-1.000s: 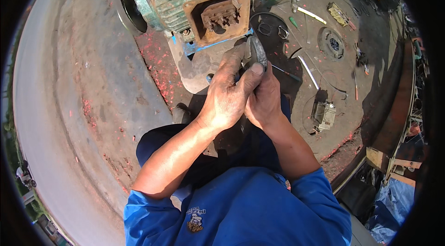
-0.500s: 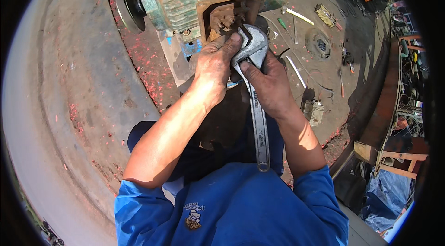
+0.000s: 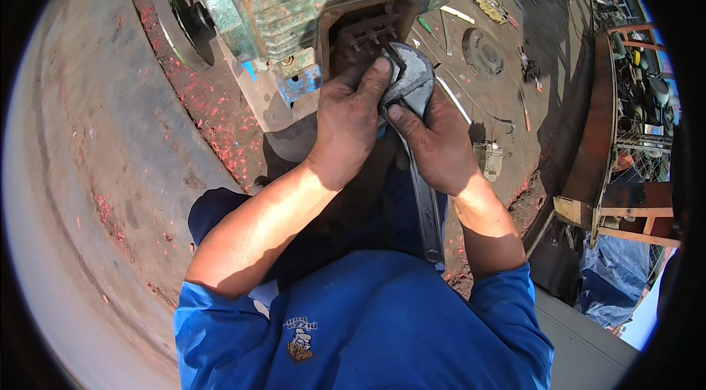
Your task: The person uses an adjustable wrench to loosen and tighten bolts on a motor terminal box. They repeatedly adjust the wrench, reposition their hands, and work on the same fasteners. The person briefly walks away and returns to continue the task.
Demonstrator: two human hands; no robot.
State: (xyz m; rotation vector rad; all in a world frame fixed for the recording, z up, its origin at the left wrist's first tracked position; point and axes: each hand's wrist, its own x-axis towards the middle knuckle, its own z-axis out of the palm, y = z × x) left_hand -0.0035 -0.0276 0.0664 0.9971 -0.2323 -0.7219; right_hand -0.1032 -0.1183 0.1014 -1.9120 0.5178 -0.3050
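A dark wheel (image 3: pixel 190 21) sits at the left end of the green motor (image 3: pixel 283 13), probably fixed to its shaft; below, a blue base (image 3: pixel 300 86) rests on a pale sheet (image 3: pixel 276 116), perhaps to keep it off the dirt. The left hand (image 3: pixel 346 125) is partly closed on the wrench (image 3: pixel 418 75), thumb along the side of its head, seemingly to steady it; its other fingers are mostly hidden. The wrench lies between the 2 hands, head up by the motor's open box (image 3: pixel 412 4), handle hanging toward the lap; whether it touches the box, I cannot tell. The right hand (image 3: pixel 443 146) is curled around the neck, thumb just under the head, likely to bear its weight. The ground runs from smooth grey at left, through red scraps (image 3: pixel 213 122), to brown dirt with a white strip (image 3: pixel 453 100), a round plate (image 3: pixel 483 52) and a small box (image 3: pixel 493 162). At far right, crowded shelves (image 3: pixel 640 136) stand above a blue tarp (image 3: pixel 616 269).
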